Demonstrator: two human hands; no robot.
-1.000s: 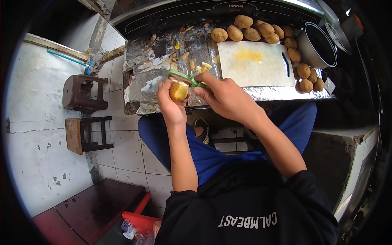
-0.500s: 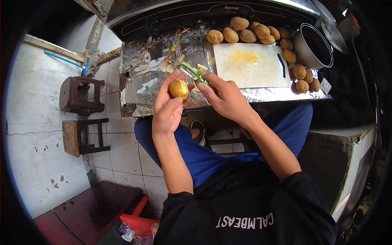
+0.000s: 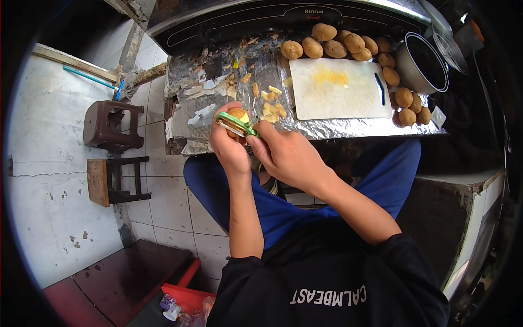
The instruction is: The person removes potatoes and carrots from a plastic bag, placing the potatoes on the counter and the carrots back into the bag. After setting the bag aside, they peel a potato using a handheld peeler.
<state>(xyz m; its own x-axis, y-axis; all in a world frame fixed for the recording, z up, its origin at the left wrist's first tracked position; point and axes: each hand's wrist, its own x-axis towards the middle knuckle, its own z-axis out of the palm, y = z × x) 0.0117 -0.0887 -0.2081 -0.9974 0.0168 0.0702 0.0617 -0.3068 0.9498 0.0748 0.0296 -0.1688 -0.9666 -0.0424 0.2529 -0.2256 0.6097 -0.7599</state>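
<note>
My left hand is closed round a partly peeled potato, held over the counter's front edge. A green peeler lies across that potato, its blade at the skin. My right hand grips the peeler's handle from the right. Just beyond the hands, several potato peelings are scattered on the foil-covered counter. To their right a white cutting board with a yellow stain lies flat. The underside of the held potato is hidden by my fingers.
Several unpeeled potatoes line the board's back and right sides. A grey pot stands at the right beside a black stove. Worn foil covers the counter's left part. Two stools, one brown plastic and one wooden, stand on the left.
The peeler has come down from above the potato onto it, and my right hand has moved left and lower. My left hand's fingers have curled in round the potato.
</note>
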